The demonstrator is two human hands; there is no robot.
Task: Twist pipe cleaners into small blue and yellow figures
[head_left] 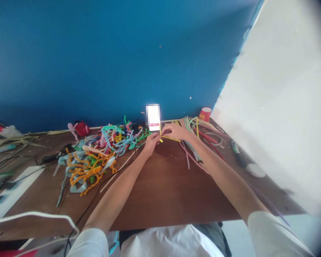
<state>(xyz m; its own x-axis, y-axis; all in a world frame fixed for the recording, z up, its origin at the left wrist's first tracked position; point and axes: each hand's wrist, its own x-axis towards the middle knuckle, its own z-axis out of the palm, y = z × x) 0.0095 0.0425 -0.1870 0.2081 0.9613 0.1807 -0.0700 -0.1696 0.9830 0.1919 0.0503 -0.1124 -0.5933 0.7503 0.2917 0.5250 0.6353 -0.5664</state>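
Over the far middle of the brown table, my left hand (152,141) and my right hand (174,131) almost meet. Both are closed, fingertips pinching a yellow pipe cleaner (173,138). One length of it points up between the hands, a short end sticks out below the left fingertips, and another runs right beneath my right hand. Just behind the hands stands a bright, blurred-out screen (153,116). Beside my right wrist lies a loose bunch of straight pipe cleaners (188,125) in pink, green, yellow and purple.
Left of my hands spreads a tangled heap of twisted pipe cleaners (95,168) with pale ribbon and a black cable. At the back right stands a red cup (205,114). A dark marker-like tube (238,153) and a white disc (256,170) lie near the white wall.
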